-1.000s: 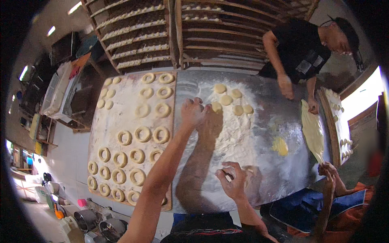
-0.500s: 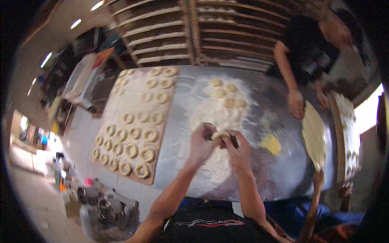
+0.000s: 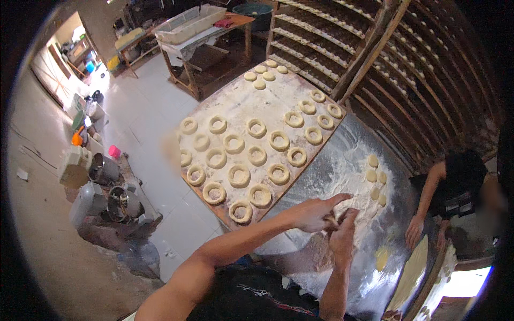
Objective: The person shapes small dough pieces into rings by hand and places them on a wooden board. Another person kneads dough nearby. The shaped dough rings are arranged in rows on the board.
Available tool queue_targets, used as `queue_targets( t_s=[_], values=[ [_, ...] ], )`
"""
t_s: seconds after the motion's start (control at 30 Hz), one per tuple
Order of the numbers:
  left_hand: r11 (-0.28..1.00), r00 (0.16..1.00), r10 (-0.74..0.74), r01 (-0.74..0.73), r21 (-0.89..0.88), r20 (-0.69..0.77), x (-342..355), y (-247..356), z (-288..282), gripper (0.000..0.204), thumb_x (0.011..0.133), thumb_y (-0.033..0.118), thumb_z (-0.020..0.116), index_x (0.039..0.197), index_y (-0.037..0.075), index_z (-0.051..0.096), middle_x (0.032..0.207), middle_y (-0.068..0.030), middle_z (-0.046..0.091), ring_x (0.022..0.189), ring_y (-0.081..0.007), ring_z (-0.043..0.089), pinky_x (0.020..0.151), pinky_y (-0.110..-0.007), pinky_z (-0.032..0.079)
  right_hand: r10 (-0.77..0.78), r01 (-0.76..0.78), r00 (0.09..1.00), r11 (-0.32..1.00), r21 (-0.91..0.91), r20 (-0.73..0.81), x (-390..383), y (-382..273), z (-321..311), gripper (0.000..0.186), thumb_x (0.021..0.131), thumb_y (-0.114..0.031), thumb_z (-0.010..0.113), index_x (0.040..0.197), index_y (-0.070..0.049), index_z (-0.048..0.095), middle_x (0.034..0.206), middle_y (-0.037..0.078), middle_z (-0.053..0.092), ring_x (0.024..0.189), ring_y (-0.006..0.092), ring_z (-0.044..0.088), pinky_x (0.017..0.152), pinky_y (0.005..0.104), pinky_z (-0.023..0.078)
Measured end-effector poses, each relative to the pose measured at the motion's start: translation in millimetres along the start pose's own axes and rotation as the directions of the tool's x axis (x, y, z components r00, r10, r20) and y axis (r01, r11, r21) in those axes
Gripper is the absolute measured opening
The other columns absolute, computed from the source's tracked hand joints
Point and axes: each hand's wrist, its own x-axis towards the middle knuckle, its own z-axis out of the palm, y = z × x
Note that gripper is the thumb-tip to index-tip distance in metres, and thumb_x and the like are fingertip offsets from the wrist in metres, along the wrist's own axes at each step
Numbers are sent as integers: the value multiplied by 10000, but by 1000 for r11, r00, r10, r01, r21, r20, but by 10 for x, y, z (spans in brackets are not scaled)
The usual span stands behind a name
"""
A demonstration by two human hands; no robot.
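My left hand [image 3: 316, 215] and my right hand [image 3: 344, 232] meet above the floured metal table [image 3: 297, 249], fingers closed around a piece of dough. Blur and the fingers hide most of the dough. The left forefinger points out past the right hand. Left of my hands, dough rings [image 3: 239, 175] cover much of a floured wooden board [image 3: 230, 107]. Several small flat dough rounds [image 3: 259, 84] lie at the board's far corner. More dough rounds [image 3: 371, 175] rest in flour beyond my right hand.
At the right, a co-worker's hand [image 3: 413, 231] is by a long dough sheet [image 3: 409, 275], near a yellow patch [image 3: 382, 259]. Wooden racks [image 3: 313, 45] with dough pieces stand behind. A side table [image 3: 184, 51] and metal pots [image 3: 104, 168] stand to the left.
My view has swung left, bringing the board to the middle. The dough showed as a pale ring between both hands before; my fingers mostly cover it now. My left forefinger has stretched out.
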Motion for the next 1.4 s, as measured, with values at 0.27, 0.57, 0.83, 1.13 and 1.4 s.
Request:
queue_targets(
  t_s=[0.27,0.57,0.83,1.13,1.4],
  values=[
    [902,582,-277,-117,-416,-765,-209,-213,241,541,967,139,458,1446,62,217,825,-69,557,741,-150,552,661,-316,478,-316,93,948,394,915,39,-274,-190,324,576,728,65,617,1118,-165,262,851,43,442,764,174,491,705,308,454],
    [906,464,-245,-203,-372,-851,-332,-142,596,517,977,137,428,1453,55,243,835,-143,561,706,-264,572,659,-350,477,-330,83,943,336,938,35,-400,-55,418,367,800,-177,545,1070,-173,296,915,15,369,777,129,447,673,283,430],
    [996,335,3,-84,-27,-942,-630,-179,276,468,948,70,485,1392,77,337,899,-191,595,761,-358,589,686,-397,488,-224,-201,933,321,925,281,-317,-621,580,168,943,-295,453,1047,-165,431,965,-17,404,791,151,526,663,239,455],
    [992,215,45,104,69,-976,-1260,-668,-1056,467,1007,133,390,1449,51,259,800,-113,556,661,-179,533,615,-325,462,-373,-104,863,528,843,340,224,-1715,1786,308,978,-408,368,1100,-135,439,1080,13,487,941,140,553,712,293,502],
    [846,207,455,203,493,-866,-1685,-1224,-2254,317,970,95,455,1282,51,482,738,-83,525,627,-167,536,546,-316,457,-504,55,754,687,725,420,812,-2818,2680,292,939,-344,433,1039,-79,361,923,41,414,815,152,462,711,292,444]
  ],
)
